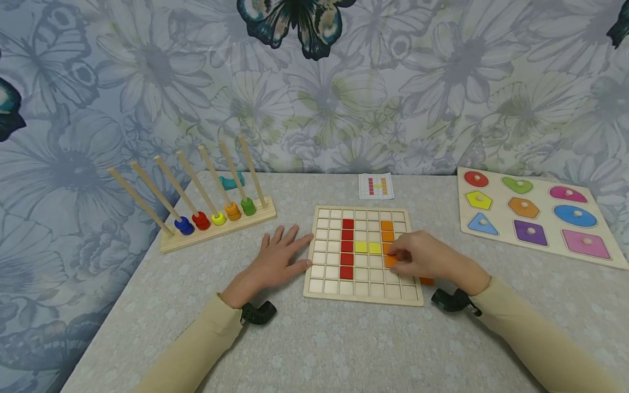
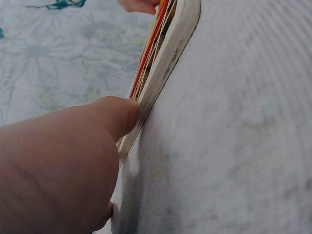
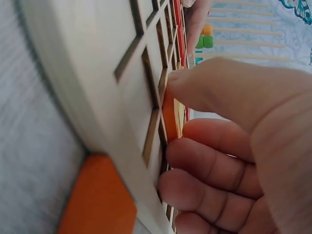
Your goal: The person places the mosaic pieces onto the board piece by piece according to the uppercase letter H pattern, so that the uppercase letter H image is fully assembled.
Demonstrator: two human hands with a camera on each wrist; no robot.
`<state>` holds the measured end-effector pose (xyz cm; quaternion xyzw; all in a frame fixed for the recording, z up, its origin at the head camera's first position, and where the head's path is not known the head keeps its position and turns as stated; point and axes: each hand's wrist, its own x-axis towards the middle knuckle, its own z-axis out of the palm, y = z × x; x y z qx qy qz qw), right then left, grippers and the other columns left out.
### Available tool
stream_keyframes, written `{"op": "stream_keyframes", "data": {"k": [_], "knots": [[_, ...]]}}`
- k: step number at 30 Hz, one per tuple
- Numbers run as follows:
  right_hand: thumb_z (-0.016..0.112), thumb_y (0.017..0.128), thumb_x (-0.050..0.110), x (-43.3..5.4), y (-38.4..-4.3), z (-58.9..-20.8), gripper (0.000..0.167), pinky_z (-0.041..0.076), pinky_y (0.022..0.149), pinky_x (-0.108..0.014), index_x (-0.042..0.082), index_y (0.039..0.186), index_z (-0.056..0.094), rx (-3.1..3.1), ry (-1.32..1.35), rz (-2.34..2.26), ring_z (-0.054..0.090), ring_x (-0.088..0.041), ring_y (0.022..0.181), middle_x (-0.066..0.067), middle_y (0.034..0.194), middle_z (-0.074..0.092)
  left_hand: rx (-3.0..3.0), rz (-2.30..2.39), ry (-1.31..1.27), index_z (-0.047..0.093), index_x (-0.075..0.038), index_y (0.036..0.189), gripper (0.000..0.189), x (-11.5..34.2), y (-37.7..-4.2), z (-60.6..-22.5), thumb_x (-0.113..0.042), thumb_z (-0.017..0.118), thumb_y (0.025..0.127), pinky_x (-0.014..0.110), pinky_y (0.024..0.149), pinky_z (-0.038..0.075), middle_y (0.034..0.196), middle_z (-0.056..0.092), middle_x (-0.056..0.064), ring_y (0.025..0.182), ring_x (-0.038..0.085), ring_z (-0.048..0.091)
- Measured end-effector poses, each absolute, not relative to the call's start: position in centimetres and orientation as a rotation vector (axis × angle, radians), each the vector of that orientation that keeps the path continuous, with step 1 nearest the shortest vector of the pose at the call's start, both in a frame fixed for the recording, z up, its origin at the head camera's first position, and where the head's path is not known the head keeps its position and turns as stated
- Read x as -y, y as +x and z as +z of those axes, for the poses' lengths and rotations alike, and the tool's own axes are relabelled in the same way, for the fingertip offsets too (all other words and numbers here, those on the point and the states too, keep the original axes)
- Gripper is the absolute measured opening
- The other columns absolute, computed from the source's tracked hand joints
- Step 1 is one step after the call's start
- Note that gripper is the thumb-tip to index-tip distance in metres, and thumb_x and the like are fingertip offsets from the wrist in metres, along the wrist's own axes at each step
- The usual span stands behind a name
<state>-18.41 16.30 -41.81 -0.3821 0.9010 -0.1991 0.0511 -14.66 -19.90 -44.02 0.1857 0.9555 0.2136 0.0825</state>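
A wooden grid board (image 1: 361,286) lies flat on the table. Set in it are a column of several red tiles (image 1: 347,245), two yellow tiles (image 1: 367,248) side by side, and a column of orange tiles (image 1: 387,236). My right hand (image 1: 429,256) is over the board's right part, thumb and index finger pinching an orange tile (image 3: 169,117) at the grid; its fingers hide part of that column. Fingers spread, my left hand (image 1: 275,262) rests on the table with its thumb and a fingertip against the board's left edge. Another orange tile (image 3: 100,200) lies beside the board's right edge.
A small pattern card (image 1: 376,186) lies behind the board. On the left stands a wooden peg rack (image 1: 221,226) with coloured beads and tall pegs, a teal object (image 1: 231,181) behind it. A knobbed shape puzzle (image 1: 535,218) lies to the right.
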Motion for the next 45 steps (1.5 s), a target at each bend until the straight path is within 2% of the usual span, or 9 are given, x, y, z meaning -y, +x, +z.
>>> {"op": "stream_keyframes", "data": {"k": [15, 22, 45], "knots": [[0.083, 0.083, 0.017, -16.6, -18.2, -41.3, 0.02, 0.042, 0.063, -0.02, 0.008, 0.101, 0.079, -2.742, -1.133, -0.629, 0.049, -0.006, 0.069, 0.007, 0.074, 0.059, -2.851, 0.642, 0.558, 0.038, -0.021, 0.16, 0.063, 19.9, -14.6, -43.9, -0.043, 0.056, 0.104, 0.076, 0.118, 0.003, 0.169, 0.02, 0.021, 0.156, 0.052, 0.005], [0.082, 0.083, 0.015, -18.1, -17.7, -41.1, 0.021, 0.043, 0.06, -0.019, 0.005, 0.101, 0.078, -2.782, -1.069, -0.624, 0.048, -0.004, 0.066, 0.008, 0.073, 0.06, -2.85, 0.647, 0.553, 0.038, -0.021, 0.16, 0.063, 19.9, -14.5, -43.9, -0.042, 0.056, 0.103, 0.076, 0.118, 0.003, 0.169, 0.021, 0.021, 0.156, 0.052, 0.005], [0.087, 0.079, 0.027, -22.5, -15.2, -41.5, 0.031, 0.047, 0.064, -0.021, 0.01, 0.103, 0.077, -2.835, -0.949, -0.52, 0.049, 0.0, 0.071, 0.012, 0.079, 0.062, -2.86, 0.649, 0.555, 0.039, -0.02, 0.159, 0.063, 19.8, -14.6, -43.9, -0.043, 0.056, 0.103, 0.077, 0.118, 0.004, 0.169, 0.021, 0.021, 0.156, 0.053, 0.006]]}}
